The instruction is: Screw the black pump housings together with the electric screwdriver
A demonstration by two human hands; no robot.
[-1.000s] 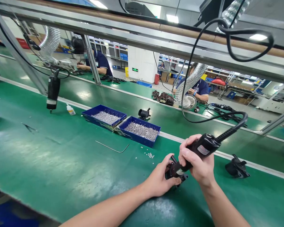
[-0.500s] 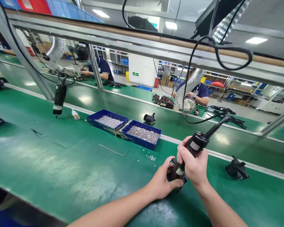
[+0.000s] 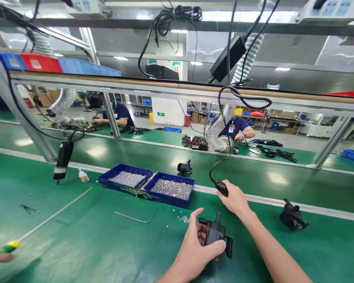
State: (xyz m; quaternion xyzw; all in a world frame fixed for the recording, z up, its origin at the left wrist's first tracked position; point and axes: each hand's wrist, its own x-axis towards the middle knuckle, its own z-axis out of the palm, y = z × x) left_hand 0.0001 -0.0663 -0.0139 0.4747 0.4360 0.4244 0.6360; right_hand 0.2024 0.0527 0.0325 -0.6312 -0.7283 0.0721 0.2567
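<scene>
My left hand (image 3: 194, 245) wraps round a black plastic pump housing (image 3: 214, 232) with stub pipes and a side bracket, thumb across its front. Up and to the right, my right hand (image 3: 234, 198) is closed round a black corded electric screwdriver (image 3: 222, 188). Only the cable end of that tool shows; my fingers hide the rest. Small pale nuts or washers (image 3: 185, 219) lie scattered on the green bench just left of the housing. Beyond them stand two blue trays, one of silvery screws (image 3: 172, 188), the other of small metal pieces (image 3: 127, 179).
Similar black housings stand at right (image 3: 293, 215) and behind the trays (image 3: 184, 168). A bent metal rod (image 3: 137, 218) lies mid-bench. At left, another electric screwdriver (image 3: 63, 159) hangs near a small bottle (image 3: 83, 175). A co-worker's hand (image 3: 0, 258) holds a long screwdriver (image 3: 56, 212). Two people sit opposite.
My right hand has lifted the electric screwdriver off the housing and moved it away, tipping it over. My left hand keeps the housing, now uncovered. A co-worker's long screwdriver has appeared at left. The view has tilted up.
</scene>
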